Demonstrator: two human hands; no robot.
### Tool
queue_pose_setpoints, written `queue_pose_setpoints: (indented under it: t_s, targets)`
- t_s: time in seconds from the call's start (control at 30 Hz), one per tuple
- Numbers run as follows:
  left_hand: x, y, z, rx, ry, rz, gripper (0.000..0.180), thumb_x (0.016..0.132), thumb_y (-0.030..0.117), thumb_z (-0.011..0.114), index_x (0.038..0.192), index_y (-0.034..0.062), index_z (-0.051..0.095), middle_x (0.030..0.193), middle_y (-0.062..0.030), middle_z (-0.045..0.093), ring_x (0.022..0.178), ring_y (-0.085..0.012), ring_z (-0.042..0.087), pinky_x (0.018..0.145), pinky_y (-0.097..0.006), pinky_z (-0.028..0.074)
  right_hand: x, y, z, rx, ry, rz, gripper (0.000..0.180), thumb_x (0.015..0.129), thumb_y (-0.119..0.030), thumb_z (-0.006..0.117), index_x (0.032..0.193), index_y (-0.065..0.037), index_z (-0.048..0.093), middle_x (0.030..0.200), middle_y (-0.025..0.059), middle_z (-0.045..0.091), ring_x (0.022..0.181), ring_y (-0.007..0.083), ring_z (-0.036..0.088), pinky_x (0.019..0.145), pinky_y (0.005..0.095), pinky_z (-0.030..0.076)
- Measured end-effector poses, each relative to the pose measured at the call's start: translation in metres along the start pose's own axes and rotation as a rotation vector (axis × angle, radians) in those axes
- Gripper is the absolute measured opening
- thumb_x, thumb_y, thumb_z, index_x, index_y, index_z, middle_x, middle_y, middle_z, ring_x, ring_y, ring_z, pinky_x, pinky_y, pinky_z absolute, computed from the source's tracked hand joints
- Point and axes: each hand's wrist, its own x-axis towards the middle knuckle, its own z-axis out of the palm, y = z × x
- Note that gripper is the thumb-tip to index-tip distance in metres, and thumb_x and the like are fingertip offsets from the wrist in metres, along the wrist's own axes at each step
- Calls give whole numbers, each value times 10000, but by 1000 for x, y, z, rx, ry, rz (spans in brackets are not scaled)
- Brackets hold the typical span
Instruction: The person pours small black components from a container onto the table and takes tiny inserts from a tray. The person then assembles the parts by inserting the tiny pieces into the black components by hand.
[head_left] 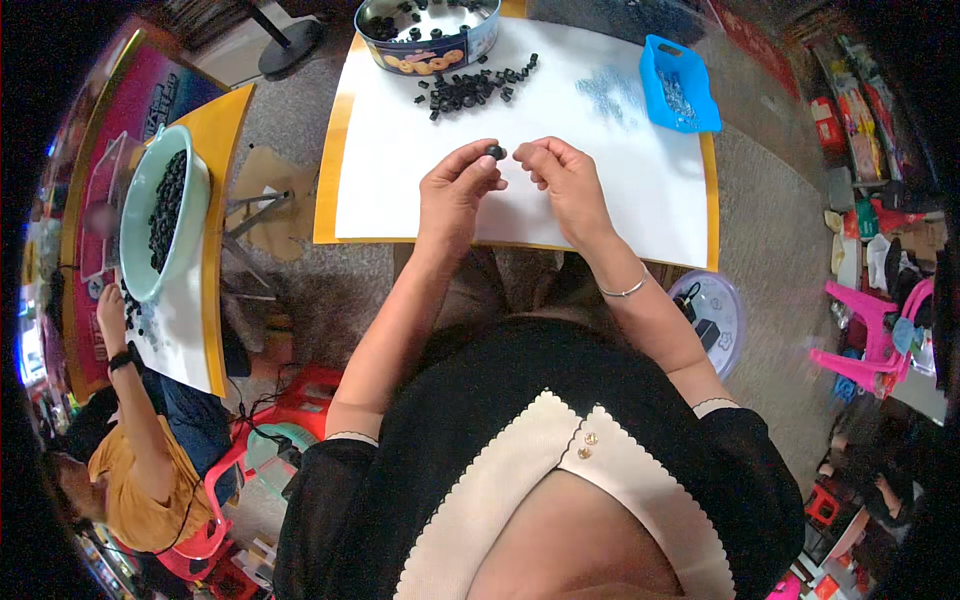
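Note:
Over the near half of the white-topped table (400, 180), my left hand (452, 200) pinches a small black round part (495, 152) between thumb and forefinger. Just to its right is my right hand (572, 190), its thumb and forefinger pressed together near the part. Whatever sits between those right fingertips is too small to make out. Beyond my hands lies a loose pile of small black parts (465, 92). Behind it stands a round blue tin (405, 62) with more black parts inside. At the far right, a blue scoop-like tray (653, 88) holds small clear pieces; more clear pieces (610, 98) lie beside it.
On a second table (232, 150) at left, a pale green basin (130, 245) holds many black parts; another person's hand (110, 308) works beside it. A pale round tub (735, 320) sits by my table's right corner. Farther right stands a pink stool (865, 320).

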Motion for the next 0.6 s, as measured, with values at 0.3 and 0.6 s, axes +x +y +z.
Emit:
queue_pose_setpoints:
  t_s: [0.3, 0.6]
  targets:
    - [-16, 7, -1, -428, -121, -237, 343, 898, 101, 555, 1208, -24, 479, 972, -136, 591, 774, -134, 579, 704, -241, 526, -22, -11, -2, -158, 29, -176, 132, 871, -135, 603, 911, -16, 644, 800, -23, 584, 744, 48, 484, 688, 198, 404]
    - [-17, 6, 1, -514, -174, -337, 272, 904, 136, 546, 1122, -23, 516, 943, -128, 610, 740, -135, 602, 664, -236, 550, -33, -25, 1, -273, 46, -366, 116, 853, -42, 591, 950, 5, 633, 920, 31, 584, 820, 83, 544, 748, 210, 442]
